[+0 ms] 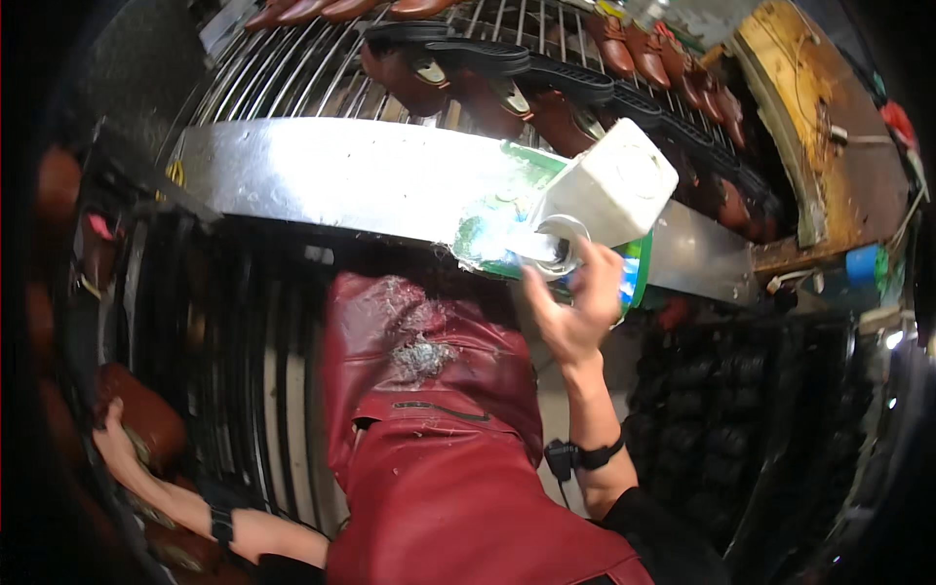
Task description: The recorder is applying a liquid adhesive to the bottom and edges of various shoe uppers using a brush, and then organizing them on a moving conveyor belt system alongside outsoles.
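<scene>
At the lower left, my left hand [113, 439] has its fingers closed on the edge of a brown leather shoe [151, 414] among other shoes. My right hand [582, 307] is raised at the bench edge, thumb and forefinger spread on either side of a round white rim [565, 226]; the fingers are slightly blurred. Next to that rim a white plastic container [629, 185] stands tilted. Beneath both lies a green-edged tray or cut container [639, 278] with whitish smears; what is inside the rim is hard to make out.
A metal ledge [322, 175] crosses in front of me. Behind it, brown shoes with black soles [478, 97] lie on a rack of metal bars [283, 83]. A worn wooden board [819, 117] stands at the far right. Dark shoes or similar shapes [702, 409] fill a rack at right.
</scene>
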`<action>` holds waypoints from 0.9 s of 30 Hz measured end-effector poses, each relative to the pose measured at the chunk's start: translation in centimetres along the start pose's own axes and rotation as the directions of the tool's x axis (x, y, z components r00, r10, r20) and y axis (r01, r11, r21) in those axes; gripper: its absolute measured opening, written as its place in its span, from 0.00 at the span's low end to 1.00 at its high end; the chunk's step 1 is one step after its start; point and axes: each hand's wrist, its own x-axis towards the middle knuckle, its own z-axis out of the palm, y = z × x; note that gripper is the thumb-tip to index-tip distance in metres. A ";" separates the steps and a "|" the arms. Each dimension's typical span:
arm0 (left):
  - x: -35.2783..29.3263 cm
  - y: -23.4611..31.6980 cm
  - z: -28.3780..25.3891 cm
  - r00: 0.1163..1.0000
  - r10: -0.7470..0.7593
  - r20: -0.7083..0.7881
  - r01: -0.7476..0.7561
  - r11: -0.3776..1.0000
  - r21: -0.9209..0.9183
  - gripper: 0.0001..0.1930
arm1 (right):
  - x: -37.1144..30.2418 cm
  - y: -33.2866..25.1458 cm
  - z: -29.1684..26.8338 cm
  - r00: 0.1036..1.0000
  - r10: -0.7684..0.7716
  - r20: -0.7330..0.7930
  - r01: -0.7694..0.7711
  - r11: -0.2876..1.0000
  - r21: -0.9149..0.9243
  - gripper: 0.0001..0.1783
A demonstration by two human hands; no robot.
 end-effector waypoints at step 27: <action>-23.1 14.9 33.7 0.455 0.769 0.448 -0.067 0.531 -0.845 0.24 | 1.2 1.2 -0.2 0.921 0.389 -0.017 -0.376 0.900 0.223 0.09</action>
